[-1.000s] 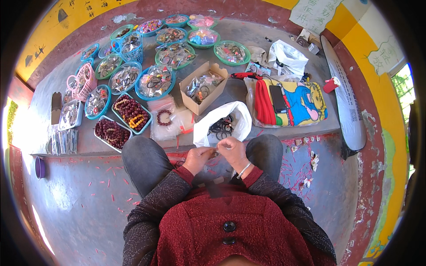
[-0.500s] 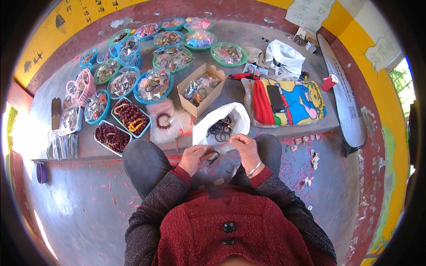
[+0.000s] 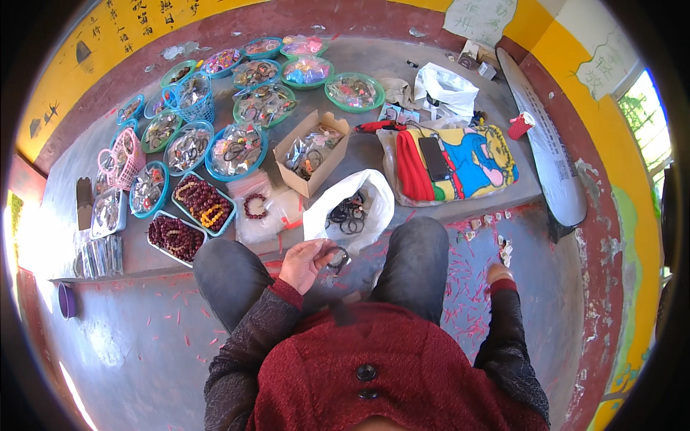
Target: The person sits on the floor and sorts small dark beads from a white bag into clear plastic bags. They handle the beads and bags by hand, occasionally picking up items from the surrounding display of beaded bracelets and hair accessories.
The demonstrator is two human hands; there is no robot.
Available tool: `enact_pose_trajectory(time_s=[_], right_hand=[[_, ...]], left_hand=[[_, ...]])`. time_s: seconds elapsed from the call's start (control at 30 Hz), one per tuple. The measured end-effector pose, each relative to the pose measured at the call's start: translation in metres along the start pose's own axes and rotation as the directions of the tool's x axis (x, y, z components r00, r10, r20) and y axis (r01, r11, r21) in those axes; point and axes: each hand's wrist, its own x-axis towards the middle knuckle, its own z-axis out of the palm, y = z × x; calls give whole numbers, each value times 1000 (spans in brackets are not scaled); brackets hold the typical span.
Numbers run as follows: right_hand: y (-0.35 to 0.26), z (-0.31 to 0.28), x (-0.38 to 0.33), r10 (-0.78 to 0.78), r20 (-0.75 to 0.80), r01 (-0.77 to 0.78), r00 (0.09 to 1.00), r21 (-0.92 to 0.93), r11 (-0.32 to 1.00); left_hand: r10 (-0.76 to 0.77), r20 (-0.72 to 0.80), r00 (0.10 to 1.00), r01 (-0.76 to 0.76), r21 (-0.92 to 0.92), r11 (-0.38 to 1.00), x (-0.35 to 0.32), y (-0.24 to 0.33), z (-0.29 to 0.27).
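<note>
By the white bag, left hand pinched on dark bracelet; over the floor, right hand, grip unclear.

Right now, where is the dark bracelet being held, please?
In the head view, the dark bracelet is near the centre, held in the left hand just below the open white bag.

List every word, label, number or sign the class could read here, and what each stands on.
I won't copy wording out, but it stands on:
Yellow wall: dark characters.
Pale wall patches, upper right: green characters.
Long grey object: print too small to read.
</note>
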Motion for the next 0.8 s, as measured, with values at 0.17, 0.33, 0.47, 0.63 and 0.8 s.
enact_pose_trajectory(time_s=[0.17, 0.33, 0.47, 0.63, 0.8], right_hand=[[-37, -109, -38, 362, -230, -224, 903, 465, 856], [-146, -228, -56, 200, -453, 388, 869, 874, 293], [-225, -285, -88, -242, -434, 397, 868, 899, -186], [-282, -297, -108, -593, -365, 57, 717, 879, -473], [-291, -290, -112, -530, -450, 233, 719, 875, -425]], left_hand=[[-19, -1, 1000, 19, 25, 1000, -13, 5, 8], [16, 21, 1000, -18, 77, 997, -22, 14, 33], [47, 44, 998, -52, 125, 991, -35, 18, 45], [93, 51, 994, -101, 183, 978, -47, 16, 60], [80, 37, 996, -86, 173, 981, -47, 10, 62]])
